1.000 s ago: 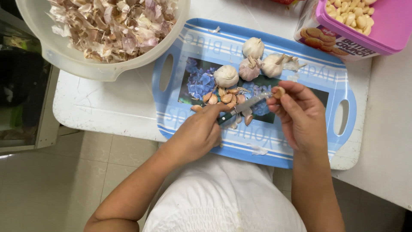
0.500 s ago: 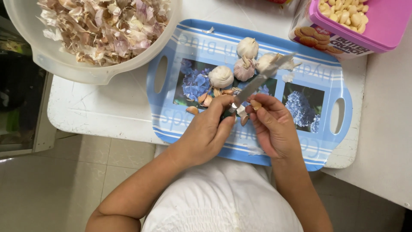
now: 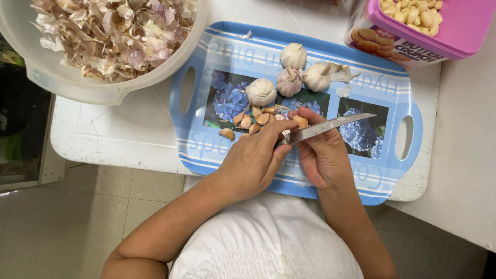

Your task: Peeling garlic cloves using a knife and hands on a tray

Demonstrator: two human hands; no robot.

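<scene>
My left hand (image 3: 253,160) grips the handle of a small knife (image 3: 330,125); its blade points right across a blue tray (image 3: 403,170) printed with flowers. My right hand (image 3: 323,155) sits under the blade and pinches a garlic clove (image 3: 301,121) between thumb and fingers. Both hands hover over the tray's near middle, touching each other. Several loose unpeeled cloves (image 3: 248,121) lie just beyond my left hand. Several whole garlic bulbs (image 3: 261,92) rest further back on the tray.
A large white bowl (image 3: 98,90) full of garlic skins stands at the back left, overlapping the tray's corner. A pink-rimmed box (image 3: 465,36) of peeled cloves stands at the back right. The white table (image 3: 119,134) ends near my lap; tiled floor lies left.
Both hands have shifted slightly toward me and to the right. The knife blade has swung from pointing up-right to lying nearly level, pointing right, over my right hand's clove.
</scene>
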